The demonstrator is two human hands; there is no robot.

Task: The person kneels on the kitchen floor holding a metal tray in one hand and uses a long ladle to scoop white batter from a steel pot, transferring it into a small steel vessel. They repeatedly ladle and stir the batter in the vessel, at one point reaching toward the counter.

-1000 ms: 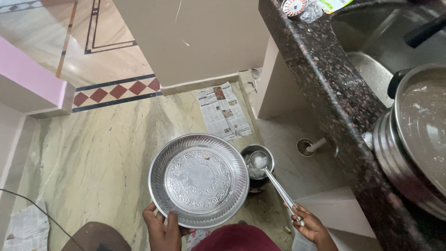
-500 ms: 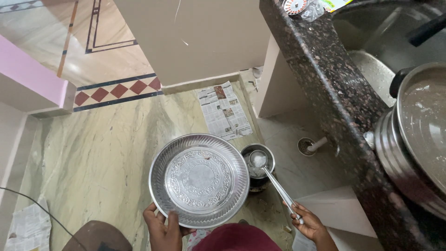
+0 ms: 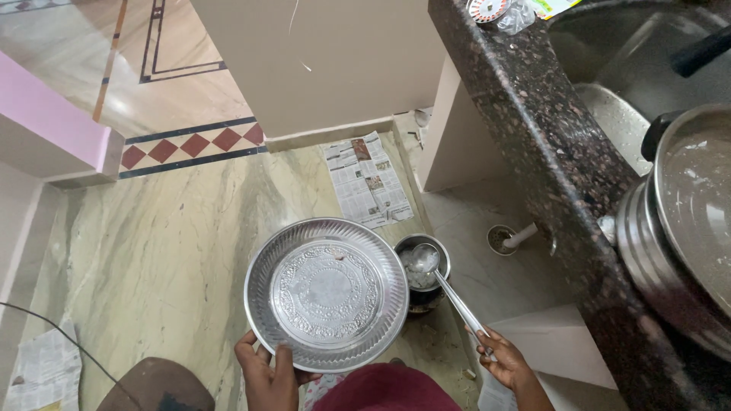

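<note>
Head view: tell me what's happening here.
A person stands beside a dark stone counter, looking down at the floor. The left hand holds a large steel plate by its near rim. The right hand grips a ladle whose bowl sits in a small pot just right of the plate. A newspaper lies on the floor.

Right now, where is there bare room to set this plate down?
Bare marble floor lies left of the steel plate, up to the newspaper sheet. It is crowded right of the plate: small pot, ladle, granite counter.
</note>
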